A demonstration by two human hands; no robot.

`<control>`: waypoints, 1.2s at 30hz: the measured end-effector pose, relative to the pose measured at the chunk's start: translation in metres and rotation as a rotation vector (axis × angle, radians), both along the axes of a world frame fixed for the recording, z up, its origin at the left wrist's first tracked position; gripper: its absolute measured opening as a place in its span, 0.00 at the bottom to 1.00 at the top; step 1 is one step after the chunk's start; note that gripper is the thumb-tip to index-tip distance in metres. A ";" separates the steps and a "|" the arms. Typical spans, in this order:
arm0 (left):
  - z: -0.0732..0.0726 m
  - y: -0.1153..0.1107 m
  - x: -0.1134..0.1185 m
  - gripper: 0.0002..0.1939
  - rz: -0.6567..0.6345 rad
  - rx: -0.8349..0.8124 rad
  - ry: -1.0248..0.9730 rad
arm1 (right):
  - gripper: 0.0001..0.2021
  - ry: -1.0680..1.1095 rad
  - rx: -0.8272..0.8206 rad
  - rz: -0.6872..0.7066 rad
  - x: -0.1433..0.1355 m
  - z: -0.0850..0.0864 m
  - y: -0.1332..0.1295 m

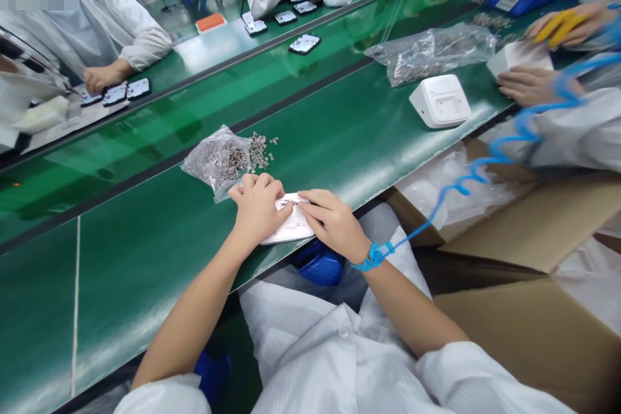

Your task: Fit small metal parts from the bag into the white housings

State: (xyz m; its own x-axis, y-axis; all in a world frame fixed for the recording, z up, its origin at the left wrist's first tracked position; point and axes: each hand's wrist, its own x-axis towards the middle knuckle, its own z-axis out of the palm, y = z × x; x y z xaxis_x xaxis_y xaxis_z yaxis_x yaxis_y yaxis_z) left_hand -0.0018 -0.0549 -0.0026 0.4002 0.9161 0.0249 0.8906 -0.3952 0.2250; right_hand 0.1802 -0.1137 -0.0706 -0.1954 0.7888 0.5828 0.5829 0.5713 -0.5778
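Observation:
A flat white plastic housing (pixel 292 231) lies at the near edge of the green bench, in front of my body. My left hand (pixel 257 207) grips its left side, with the fingers curled at the far edge and the thumb on the face. From the right, my right hand (pixel 334 220) reaches over it, its fingertips drawn together near my left thumb. Whatever small part they may hold is hidden. Just beyond my left hand sits a clear plastic bag (pixel 213 158) of small metal parts. A loose pile of these small metal parts (pixel 261 150) has spilled from its mouth.
A blue coiled wrist cord (pixel 436 204) runs from my right wrist to the right. A white wedge-shaped unit (pixel 442 102) and a larger parts bag (pixel 431 52) stand farther right, beside a co-worker's hands (pixel 533 84). Open cardboard boxes (pixel 524 226) stand below the bench edge.

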 end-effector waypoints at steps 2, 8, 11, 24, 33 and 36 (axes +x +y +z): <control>0.000 0.000 0.000 0.11 -0.001 0.000 0.004 | 0.13 -0.022 -0.009 0.006 0.000 0.003 -0.001; 0.001 -0.001 0.003 0.10 -0.005 0.019 0.042 | 0.14 -0.180 -0.075 0.057 0.000 0.020 0.002; 0.001 -0.002 0.004 0.10 -0.016 0.045 0.059 | 0.13 -0.196 -0.080 0.079 0.002 0.020 0.004; 0.000 -0.005 0.000 0.11 -0.072 0.090 0.067 | 0.11 -0.081 -0.303 -0.033 -0.008 0.025 0.041; 0.001 -0.001 0.001 0.08 -0.099 0.079 0.075 | 0.09 0.039 -0.296 0.023 -0.004 0.018 0.041; 0.002 -0.001 -0.006 0.07 -0.075 0.048 0.061 | 0.08 0.154 -0.265 0.059 0.024 0.015 0.051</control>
State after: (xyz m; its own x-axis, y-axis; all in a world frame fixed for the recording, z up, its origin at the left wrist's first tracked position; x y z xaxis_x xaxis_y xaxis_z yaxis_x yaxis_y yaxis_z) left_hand -0.0079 -0.0554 -0.0005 0.4695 0.8819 0.0415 0.8697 -0.4701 0.1505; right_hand 0.2046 -0.0625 -0.0555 -0.1709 0.9071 0.3846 0.4469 0.4193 -0.7903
